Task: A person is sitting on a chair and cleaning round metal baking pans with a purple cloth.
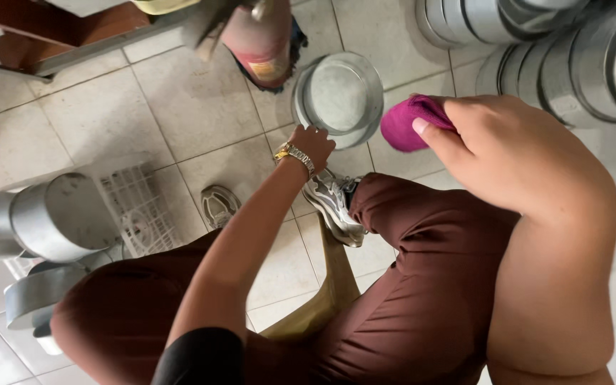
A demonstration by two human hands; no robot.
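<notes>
The person sits low with knees apart, leaning forward over the floor. The left hand (pixel 313 145), a gold watch (pixel 294 155) on its wrist, reaches down and grips the near rim of a round metal pan (pixel 340 93) that stands on the floor tiles (pixel 201 100); the fingers curl over the edge, so it looks clamped on the pan, though the fingertips are hidden. The right hand (pixel 515 153) is raised close to the camera and closed around a bunched magenta cloth (pixel 413 121), thumb pressed on top.

The risk, as I judge it, is the pan slipping: it is held by one edge only, and thin metal on glazed tile would slide or clatter if the grip shifts. The sports shoe (pixel 333 203) sits just beside the pan, so a dropped rim could land on the foot. The forward lean could also tip the person's balance.

The floor is pale square tile with grey grout, slightly scuffed. More metal pans are stacked on their sides at the upper right (pixel 572 57) and at the left (pixel 44 217), next to a white plastic crate (pixel 140 207). A red cylinder (pixel 262 43) stands behind the pan, near a wooden frame (pixel 58 28).
</notes>
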